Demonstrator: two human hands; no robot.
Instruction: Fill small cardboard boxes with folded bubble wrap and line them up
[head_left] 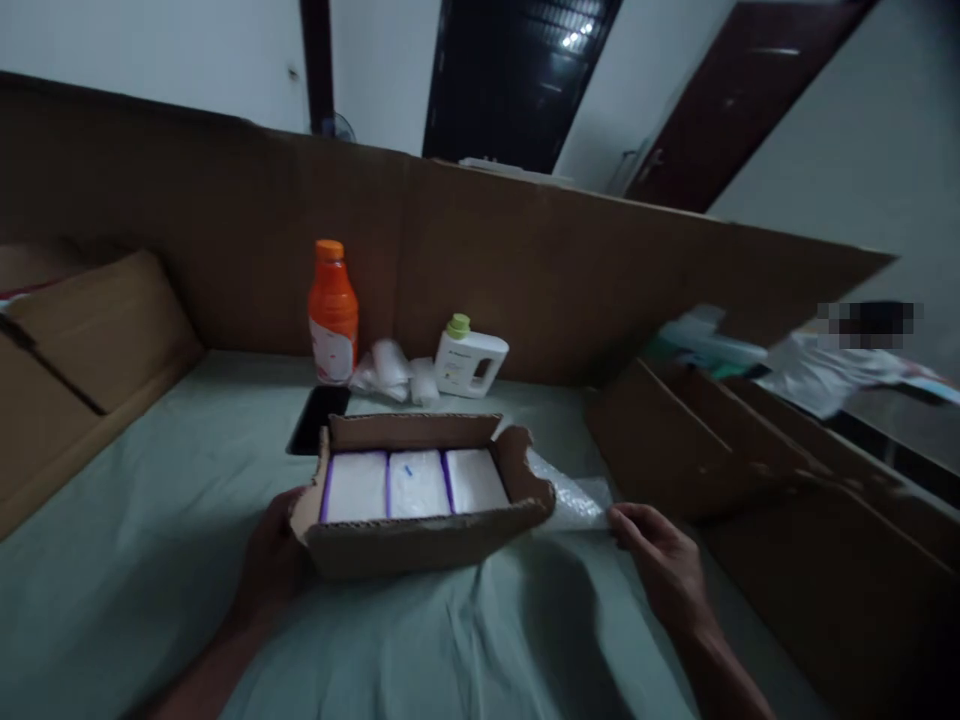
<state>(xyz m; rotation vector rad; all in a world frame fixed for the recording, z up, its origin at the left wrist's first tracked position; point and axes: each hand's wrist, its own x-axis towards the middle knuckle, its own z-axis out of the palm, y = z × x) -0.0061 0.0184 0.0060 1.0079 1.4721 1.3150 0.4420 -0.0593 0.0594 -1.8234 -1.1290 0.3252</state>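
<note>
An open cardboard box (405,550) is in the middle, with three white packs (417,484) edged in purple side by side inside it. My left hand (274,545) is closed on the box's left end; the far fingers are hidden behind the cardboard. Off the box's right end stretches a strip of clear bubble wrap (574,498). Its outer end is pinched between the thumb and fingers of my right hand (660,560). Where the strip's other end lies behind the box flap, I cannot see.
Behind the box are a black phone (319,420), an orange bottle (333,315), crumpled clear plastic wrap (390,370) and a white jug (469,360) with a green cap. Cardboard walls (495,260) surround the green cloth (172,450). A person (825,370) is beyond on the right.
</note>
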